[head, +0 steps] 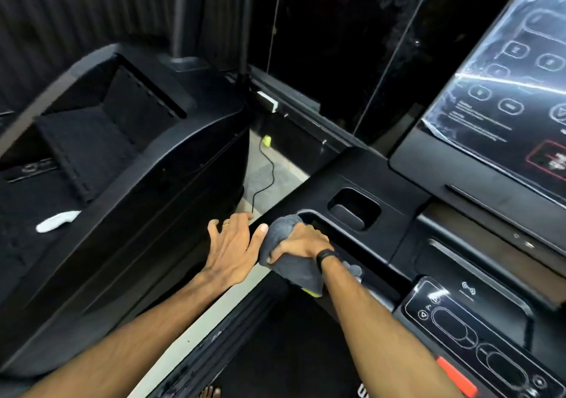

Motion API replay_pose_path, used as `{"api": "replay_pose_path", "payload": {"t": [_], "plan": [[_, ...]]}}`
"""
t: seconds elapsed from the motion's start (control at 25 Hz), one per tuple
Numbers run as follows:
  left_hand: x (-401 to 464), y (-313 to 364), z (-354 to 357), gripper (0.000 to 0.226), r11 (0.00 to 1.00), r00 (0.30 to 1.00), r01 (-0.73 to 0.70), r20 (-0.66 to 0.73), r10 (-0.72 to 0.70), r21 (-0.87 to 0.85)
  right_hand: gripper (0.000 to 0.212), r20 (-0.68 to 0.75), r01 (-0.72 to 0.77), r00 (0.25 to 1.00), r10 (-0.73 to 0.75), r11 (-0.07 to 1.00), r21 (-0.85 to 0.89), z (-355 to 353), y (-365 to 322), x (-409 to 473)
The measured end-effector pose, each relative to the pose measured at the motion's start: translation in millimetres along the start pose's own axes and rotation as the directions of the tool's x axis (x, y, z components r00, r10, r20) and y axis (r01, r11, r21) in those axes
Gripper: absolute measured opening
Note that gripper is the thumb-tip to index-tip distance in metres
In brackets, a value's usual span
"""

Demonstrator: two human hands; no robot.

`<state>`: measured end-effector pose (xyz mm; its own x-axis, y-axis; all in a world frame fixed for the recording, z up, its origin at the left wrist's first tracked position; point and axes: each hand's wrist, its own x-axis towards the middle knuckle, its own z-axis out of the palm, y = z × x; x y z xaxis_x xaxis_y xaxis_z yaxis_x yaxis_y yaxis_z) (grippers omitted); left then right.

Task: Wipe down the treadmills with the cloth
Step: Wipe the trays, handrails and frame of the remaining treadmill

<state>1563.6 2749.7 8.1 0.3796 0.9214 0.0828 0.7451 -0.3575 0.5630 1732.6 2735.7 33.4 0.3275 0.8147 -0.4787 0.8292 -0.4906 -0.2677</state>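
The fingers [277,252] of the right hand [301,243] clench the bunched grey cloth [288,264] at the left end of the console [352,177], by its long tray [361,250]; the left hand [229,246] lies spread and empty on the console's edge just beside it. The cloth looks soft, light and limp, so it is probably best held wadded in the palm. A yellow bit under it is unclear. The screen [502,91] is cut off at the right, and the neighbouring treadmill [122,159] is dark and blurred.
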Motion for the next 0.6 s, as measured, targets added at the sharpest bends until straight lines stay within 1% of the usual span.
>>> {"api": "replay_pose_path", "payload": {"t": [0.04,0.08,0.12,0.16,0.2,0.24,0.28,0.32,0.36,0.4,0.44,0.48,0.52,0.56,0.6], "plan": [[1,0,-1,0.085,1.0,1.0,-0.019,0.015,0.019,-0.004,0.076,-0.022,-0.007,1.0,0.007,1.0,-0.014,3,0,-1],[1,-2,-2,0.084,0.999,0.999,-0.036,0.024,0.036,-0.015,0.071,-0.126,-0.02,0.992,0.007,0.995,-0.101,14,0,-3],[2,-5,-3,0.083,0.998,0.998,-0.05,0.026,0.051,-0.027,0.063,-0.292,-0.055,0.956,-0.014,0.972,-0.226,30,-1,-9],[3,-8,-5,0.081,0.997,0.998,-0.057,0.025,0.058,-0.043,0.055,-0.431,-0.093,0.899,-0.072,0.932,-0.351,49,-2,-13],[7,-11,-7,0.08,0.996,0.997,-0.063,0.031,0.064,-0.056,0.049,-0.503,-0.128,0.857,-0.112,0.9,-0.417,59,-5,-18],[10,-15,-7,0.08,0.996,0.996,-0.073,0.042,0.075,-0.055,0.048,-0.471,-0.151,0.879,-0.078,0.89,-0.43,56,-7,-20],[12,-19,-8,0.081,0.995,0.994,-0.089,0.057,0.092,-0.038,0.049,-0.386,-0.098,0.919,-0.078,0.903,-0.418,42,-6,-17],[16,-23,-8,0.081,0.994,0.991,-0.109,0.077,0.11,-0.012,0.053,-0.249,-0.024,0.967,-0.06,0.947,-0.319,23,-4,-13],[18,-29,-8,0.081,0.991,0.987,-0.133,0.098,0.131,0.016,0.057,-0.077,-0.008,0.997,-0.002,0.991,-0.135,5,-4,-13],[17,-33,-6,0.08,0.986,0.98,-0.162,0.119,0.157,0.04,0.061,0.078,-0.048,0.996,0.048,0.999,-0.003,-12,-3,-13],[17,-35,-3,0.077,0.977,0.972,-0.202,0.136,0.192,0.063,0.061,0.136,-0.069,0.989,0.059,0.995,0.068,-17,-2,-14],[16,-36,-1,0.071,0.969,0.963,-0.235,0.15,0.222,0.077,0.059,0.098,-0.074,0.993,0.069,0.996,0.057,-13,-3,-17],[18,-38,1,0.065,0.965,0.959,-0.249,0.159,0.234,0.083,0.055,-0.041,-0.087,0.995,0.085,0.995,-0.045,0,-3,-18],[19,-39,2,0.06,0.964,0.96,-0.251,0.151,0.236,0.092,0.05,-0.243,-0.089,0.969,0.035,0.973,-0.215,20,-3,-21],[18,-41,3,0.057,0.96,0.963,-0.252,0.133,0.236,0.119,0.046,-0.378,-0.093,0.924,-0.055,0.927,-0.363,42,-1,-25]]}}
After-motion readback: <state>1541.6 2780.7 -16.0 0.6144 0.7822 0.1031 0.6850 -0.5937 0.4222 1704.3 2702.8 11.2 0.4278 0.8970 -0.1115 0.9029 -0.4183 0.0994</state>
